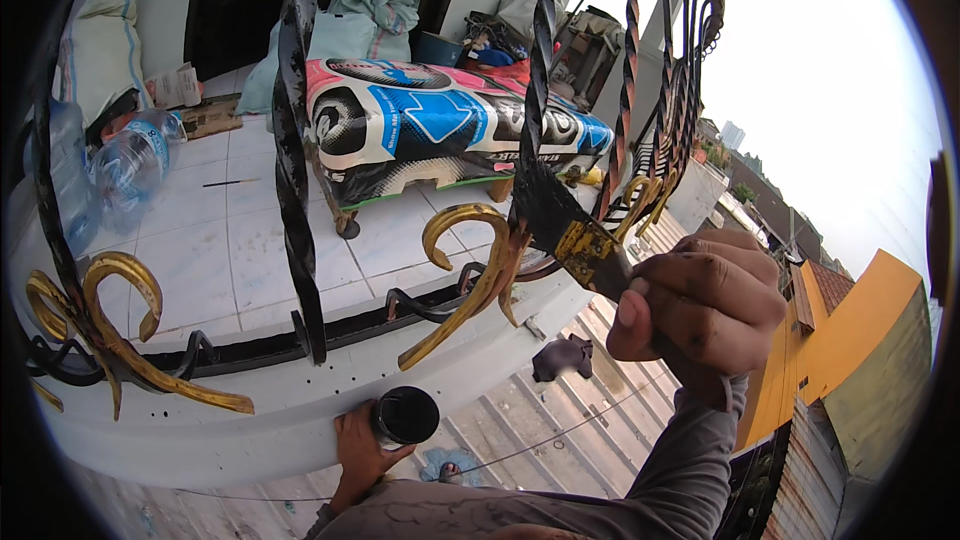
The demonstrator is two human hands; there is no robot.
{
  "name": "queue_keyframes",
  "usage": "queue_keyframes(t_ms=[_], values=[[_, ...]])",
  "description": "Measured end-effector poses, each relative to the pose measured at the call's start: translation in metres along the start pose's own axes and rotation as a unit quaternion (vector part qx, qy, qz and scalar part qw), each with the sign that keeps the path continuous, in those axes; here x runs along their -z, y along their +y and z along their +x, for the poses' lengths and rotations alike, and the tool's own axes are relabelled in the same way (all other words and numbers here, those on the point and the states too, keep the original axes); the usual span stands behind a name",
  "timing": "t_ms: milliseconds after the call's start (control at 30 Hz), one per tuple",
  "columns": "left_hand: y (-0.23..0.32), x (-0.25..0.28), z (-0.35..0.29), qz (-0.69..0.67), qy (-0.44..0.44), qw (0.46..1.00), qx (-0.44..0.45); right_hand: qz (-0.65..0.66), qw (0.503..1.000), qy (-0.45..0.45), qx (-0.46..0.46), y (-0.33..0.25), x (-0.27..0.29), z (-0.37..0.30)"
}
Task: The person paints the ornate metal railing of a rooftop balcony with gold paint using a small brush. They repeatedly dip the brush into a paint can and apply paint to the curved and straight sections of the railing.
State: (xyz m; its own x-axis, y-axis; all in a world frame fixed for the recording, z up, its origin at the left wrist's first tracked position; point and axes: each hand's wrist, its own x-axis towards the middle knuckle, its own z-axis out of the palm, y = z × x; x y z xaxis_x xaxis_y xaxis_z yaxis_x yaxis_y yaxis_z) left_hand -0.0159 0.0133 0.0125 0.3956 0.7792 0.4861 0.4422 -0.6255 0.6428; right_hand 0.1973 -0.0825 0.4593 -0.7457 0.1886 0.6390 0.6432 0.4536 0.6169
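My right hand (705, 300) is closed round the handle of a flat paintbrush (590, 252) with a yellow and black ferrule. Its black-coated bristles touch a twisted iron railing bar (537, 70), just above a gold-painted scroll (470, 285). Lower down, my left hand (362, 445) wraps round a small can of black paint (405, 416), held upright beside the white ledge (300, 425). Another twisted bar (292, 160), glossy black, stands to the left. Farther right, a bar (628, 70) shows reddish-brown patches among the black.
Behind the railing, a low bench (345, 220) with a printed cover stands on white tiles (260, 240). Clear plastic bottles (130, 165) and sacks (105, 50) are at the left. Below me lies a corrugated roof (520, 440) with a dark cloth (563, 358) and a thin cable (560, 432).
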Motion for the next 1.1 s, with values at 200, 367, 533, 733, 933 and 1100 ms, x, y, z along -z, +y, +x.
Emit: queue_keyframes(t_ms=[200, 367, 533, 733, 933, 1100], values=[[0.000, -0.001, 0.002, -0.003, 0.012, 1.000, -0.014, 0.045, 0.998, 0.038, 0.002, 0.004, -0.006, -0.005], [0.002, -0.001, 0.002, -0.009, 0.016, 1.000, 0.000, 0.075, 0.996, -0.030, -0.024, 0.005, -0.008, -0.006], [0.001, -0.001, 0.001, 0.011, 0.009, 1.000, -0.010, 0.044, 0.994, 0.060, -0.075, 0.006, -0.006, -0.010], [-0.001, 0.001, 0.003, 0.009, -0.006, 1.000, -0.004, 0.132, 0.988, 0.042, -0.073, 0.008, -0.003, -0.010], [-0.004, -0.003, -0.001, 0.013, 0.009, 1.000, -0.011, 0.114, 0.993, -0.013, -0.012, 0.008, -0.005, -0.014], [-0.013, -0.017, -0.004, 0.028, 0.010, 0.999, -0.011, 0.071, 0.988, 0.134, 0.017, 0.011, -0.017, -0.030]])
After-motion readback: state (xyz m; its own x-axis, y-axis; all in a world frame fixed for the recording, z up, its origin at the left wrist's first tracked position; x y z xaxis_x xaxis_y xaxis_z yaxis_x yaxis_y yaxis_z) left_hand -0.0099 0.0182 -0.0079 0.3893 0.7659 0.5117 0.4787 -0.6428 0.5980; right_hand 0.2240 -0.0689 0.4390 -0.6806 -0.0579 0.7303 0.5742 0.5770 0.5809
